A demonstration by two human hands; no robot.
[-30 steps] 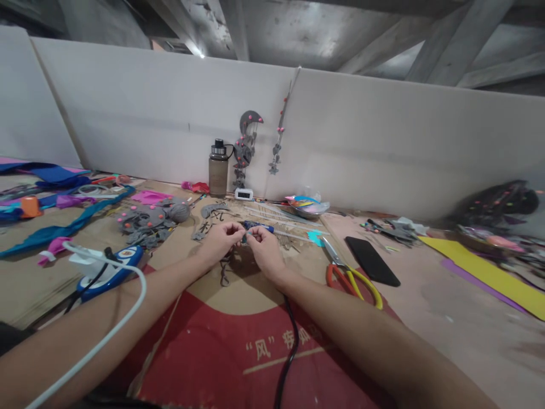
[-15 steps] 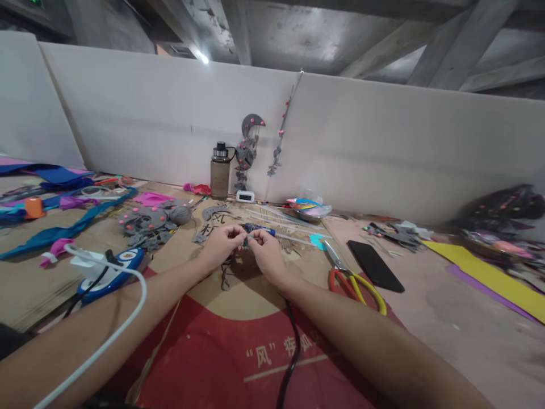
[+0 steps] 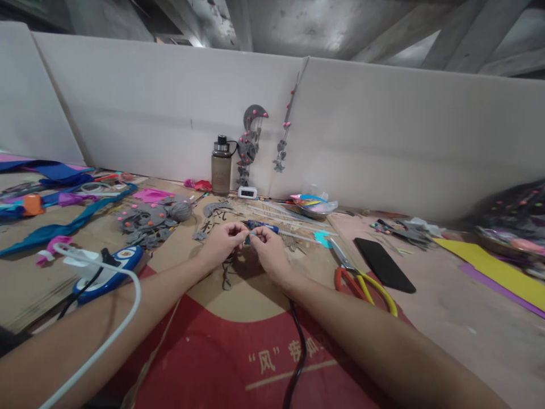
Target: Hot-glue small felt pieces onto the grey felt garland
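My left hand (image 3: 227, 241) and my right hand (image 3: 270, 250) meet over the cardboard, thumbs and forefingers pinched together. A tiny blue-green spot shows between the fingertips; what they hold is too small to name. A grey cord (image 3: 227, 277) with a loop at its end lies below my left hand, its upper part hidden. Just behind my right hand is a blue tool (image 3: 268, 228), mostly covered, which looks like a glue gun. A black cable (image 3: 300, 341) runs under my right wrist. Scissors (image 3: 361, 281) with red and yellow handles lie beside my right forearm.
A black phone (image 3: 383, 264) lies right of the scissors. Grey felt pieces with pink dots (image 3: 145, 218) and a blue power strip (image 3: 114, 272) are at left. A bottle (image 3: 221, 167) and small clock (image 3: 247, 192) stand by the white panel (image 3: 140, 108). A white cable (image 3: 128, 318) crosses my left forearm.
The view has shifted slightly, so the scissors and phone appear a little farther right. My hands stay pinched together in nearly the same place.
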